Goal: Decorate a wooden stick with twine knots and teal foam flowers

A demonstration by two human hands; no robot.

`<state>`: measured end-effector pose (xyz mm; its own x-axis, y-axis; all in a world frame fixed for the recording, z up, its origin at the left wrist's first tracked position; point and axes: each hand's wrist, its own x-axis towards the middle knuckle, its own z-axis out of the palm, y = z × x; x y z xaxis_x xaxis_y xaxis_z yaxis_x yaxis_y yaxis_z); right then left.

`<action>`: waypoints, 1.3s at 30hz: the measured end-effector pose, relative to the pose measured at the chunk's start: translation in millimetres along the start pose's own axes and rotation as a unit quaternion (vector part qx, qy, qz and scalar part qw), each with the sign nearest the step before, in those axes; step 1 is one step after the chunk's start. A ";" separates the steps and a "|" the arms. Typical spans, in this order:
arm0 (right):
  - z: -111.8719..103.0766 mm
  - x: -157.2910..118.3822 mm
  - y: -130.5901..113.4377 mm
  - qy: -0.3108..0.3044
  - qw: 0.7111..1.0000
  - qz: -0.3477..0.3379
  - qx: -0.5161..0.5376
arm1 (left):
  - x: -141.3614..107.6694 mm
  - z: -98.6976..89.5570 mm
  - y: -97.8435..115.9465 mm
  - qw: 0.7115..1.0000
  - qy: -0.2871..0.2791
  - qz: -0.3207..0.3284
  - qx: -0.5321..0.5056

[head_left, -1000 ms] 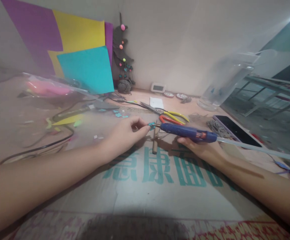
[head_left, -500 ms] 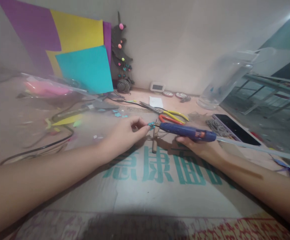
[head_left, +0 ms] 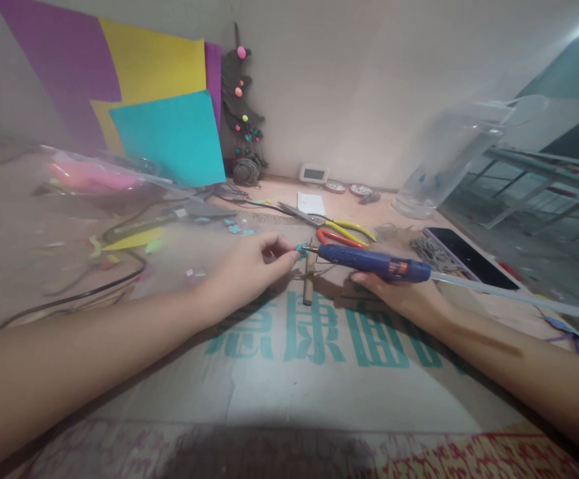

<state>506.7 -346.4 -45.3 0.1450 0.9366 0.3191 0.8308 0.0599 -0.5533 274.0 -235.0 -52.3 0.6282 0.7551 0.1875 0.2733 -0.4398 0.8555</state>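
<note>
Between thumb and fingertips, my left hand pinches a small blue foam piece. My right hand is wrapped round the handle of a blue hot glue gun, most of its grip hidden. The gun's metal nozzle points left and meets the blue piece, or comes very close to it. A clear glue stick sticks out of the gun's back end. Just below the nozzle a short brown stick lies on the printed cardboard.
Scissors and pliers with red and yellow handles lie behind my hands. Several blue cut-outs are to their left. A phone and a clear plastic jug stand right. Coloured sheets lean at the back left; a black cord crosses the left side.
</note>
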 end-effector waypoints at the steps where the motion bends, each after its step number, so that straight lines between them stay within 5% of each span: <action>1: 0.1 0.0 0.2 0.003 1.000 0.000 -0.002 | 0.0 0.1 -0.4 1.000 0.000 0.001 0.001; 39: 2.3 2.2 6.3 0.002 0.999 -0.041 -0.002 | 1.7 -0.7 -4.1 1.000 0.015 0.000 -0.027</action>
<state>511.0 -343.2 -49.8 0.0785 0.9273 0.3661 0.8424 0.1347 -0.5218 273.4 -231.6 -55.2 0.6055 0.7697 0.2022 0.2319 -0.4136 0.8804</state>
